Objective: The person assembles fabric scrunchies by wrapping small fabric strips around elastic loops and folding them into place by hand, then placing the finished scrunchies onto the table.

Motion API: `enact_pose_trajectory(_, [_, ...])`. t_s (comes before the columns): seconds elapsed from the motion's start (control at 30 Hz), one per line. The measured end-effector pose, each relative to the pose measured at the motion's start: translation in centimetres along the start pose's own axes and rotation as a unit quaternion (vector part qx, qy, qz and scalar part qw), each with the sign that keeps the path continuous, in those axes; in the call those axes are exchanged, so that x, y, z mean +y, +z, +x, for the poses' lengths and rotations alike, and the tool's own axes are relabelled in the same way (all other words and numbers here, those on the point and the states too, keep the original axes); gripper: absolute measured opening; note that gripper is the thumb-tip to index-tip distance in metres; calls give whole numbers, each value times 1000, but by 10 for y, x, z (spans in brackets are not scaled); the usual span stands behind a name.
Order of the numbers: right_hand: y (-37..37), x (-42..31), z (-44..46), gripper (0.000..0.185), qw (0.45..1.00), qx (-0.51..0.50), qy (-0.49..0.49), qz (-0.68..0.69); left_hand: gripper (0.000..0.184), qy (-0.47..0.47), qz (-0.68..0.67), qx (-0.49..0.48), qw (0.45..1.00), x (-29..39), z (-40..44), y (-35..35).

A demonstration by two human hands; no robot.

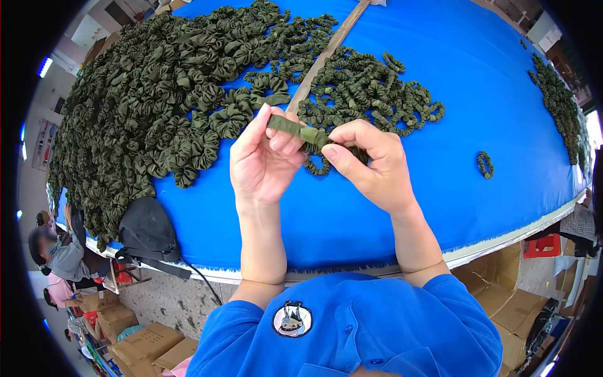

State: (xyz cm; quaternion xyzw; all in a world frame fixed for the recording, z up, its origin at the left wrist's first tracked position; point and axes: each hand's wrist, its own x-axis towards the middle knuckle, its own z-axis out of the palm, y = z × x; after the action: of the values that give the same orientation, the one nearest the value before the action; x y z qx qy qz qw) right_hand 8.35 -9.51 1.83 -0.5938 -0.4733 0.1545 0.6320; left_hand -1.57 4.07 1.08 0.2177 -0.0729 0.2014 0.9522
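Green band (309, 134) pinched in both hands (267, 160) (380, 166), wooden strip (333, 47) between scrunchie piles (163, 81) beyond

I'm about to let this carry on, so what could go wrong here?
The green band held by the left hand and right hand could slip and get lost among the similar loops just beyond it. Loops lie close on both sides of the wooden strip, so a nudge might mix them. The black strapped item at the edge of the blue table might be knocked off.
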Motion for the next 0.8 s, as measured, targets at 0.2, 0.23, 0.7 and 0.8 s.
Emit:
enact_pose_trajectory(0.2, [-1, 1, -1, 11, 999, 14, 13, 35, 23, 33, 136, 67, 988, -16, 1, 4])
enact_pose_trajectory(0.23, [-1, 1, -1, 12, 999, 15, 17, 45, 23, 39, 177, 86, 980, -19, 2, 5])
enact_pose_trajectory(0.7, [-1, 8, 2, 12, 998, -3, -40, 44, 17, 81, 199, 8, 977, -5, 2, -6])
enact_pose_trajectory(0.8, [4, 5, 1, 11, 998, -14, -19, 60, 16, 100, 163, -2, 982, -3, -1, -5])
